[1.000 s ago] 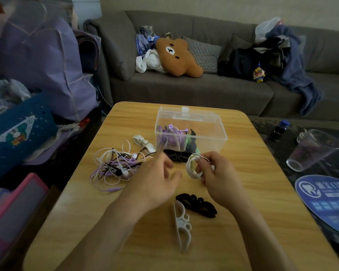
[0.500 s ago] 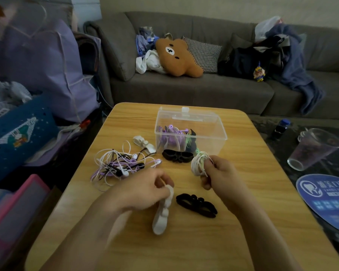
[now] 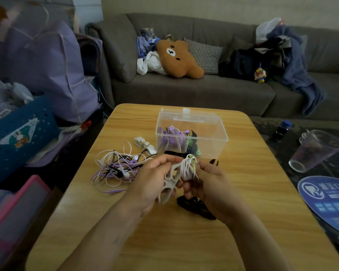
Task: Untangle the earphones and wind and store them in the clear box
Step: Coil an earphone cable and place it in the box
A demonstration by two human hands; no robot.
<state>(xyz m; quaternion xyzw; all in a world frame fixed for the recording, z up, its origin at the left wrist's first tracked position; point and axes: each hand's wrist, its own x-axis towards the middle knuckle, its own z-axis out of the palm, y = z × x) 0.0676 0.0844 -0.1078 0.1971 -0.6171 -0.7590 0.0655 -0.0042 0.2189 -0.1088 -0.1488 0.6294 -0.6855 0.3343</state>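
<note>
From the head camera I see both hands raised just above the wooden table (image 3: 262, 192), meeting in the middle. My left hand (image 3: 151, 182) grips a white cord winder (image 3: 169, 184), fingers curled round it, its top end touching the coil. My right hand (image 3: 205, 182) pinches a wound coil of white earphone cable (image 3: 187, 168) (something yellow-green shows inside the loops, too blurred to name). Just left of the hands lies the tangle of earphones (image 3: 117, 165), white, purple and black cables crossing each other on the table. Behind the hands stands the clear box (image 3: 205, 132), its top open, with purple and black wound bundles in its left half. A second white winder (image 3: 144, 144) lies between tangle and box. A black winder (image 3: 197, 208) lies on the table under my right wrist. A tilted glass (image 3: 315, 151) sits far right.
</note>
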